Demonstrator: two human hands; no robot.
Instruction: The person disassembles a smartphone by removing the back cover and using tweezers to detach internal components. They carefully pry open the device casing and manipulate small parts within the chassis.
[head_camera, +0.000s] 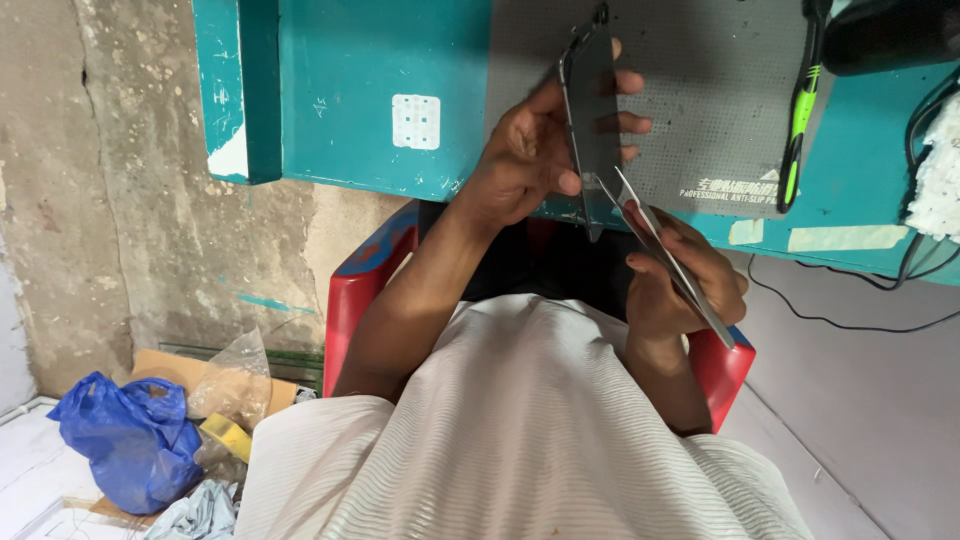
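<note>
My left hand (535, 150) grips a dark, flat phone screen panel (592, 95), held upright and edge-on above the table's front edge. My right hand (675, 285) holds a thin silvery phone body (668, 262), tilted down to the right. The two parts meet at a narrow angle near their lower ends, just below my left thumb. Both hands hover over my lap, in front of a grey anti-slip mat (720, 90) lying on the teal table (370, 60).
A green and black tool (800, 115) lies on the mat's right edge. A black object (890, 35), white cloth (940, 170) and cables (850, 320) sit at the right. I sit on a red chair (350, 290). A blue bag (130, 440) and clear plastic (235, 375) lie on the floor at the left.
</note>
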